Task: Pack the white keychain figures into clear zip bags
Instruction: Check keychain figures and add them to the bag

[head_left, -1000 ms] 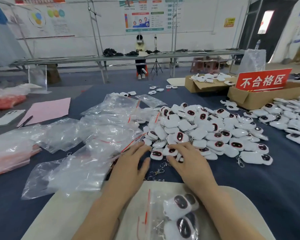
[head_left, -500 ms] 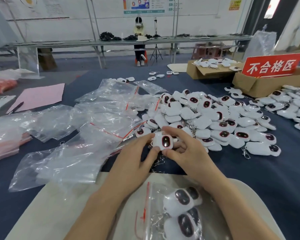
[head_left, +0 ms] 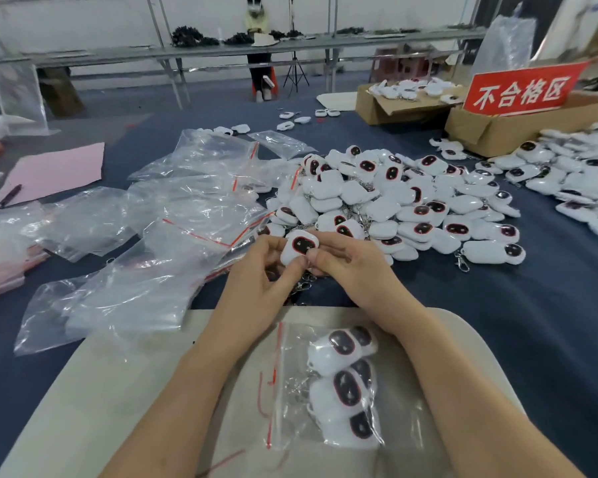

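Both hands hold one white keychain figure with a dark red-rimmed face, lifted just in front of the big pile of white figures. My left hand pinches its lower left side; my right hand pinches its right side. Its metal chain hangs below between the hands. On the beige board near me lies a clear zip bag with a red seal line, holding several white figures. Empty clear zip bags are heaped to the left.
A second pile of figures lies at the right. Two cardboard boxes with a red sign stand at the back right. A pink sheet and a pen lie at the left. A person stands by the far bench.
My hands rose from the edge of the pile with one figure between them and drew it slightly toward me, turning its face up. The camera tilted downward.
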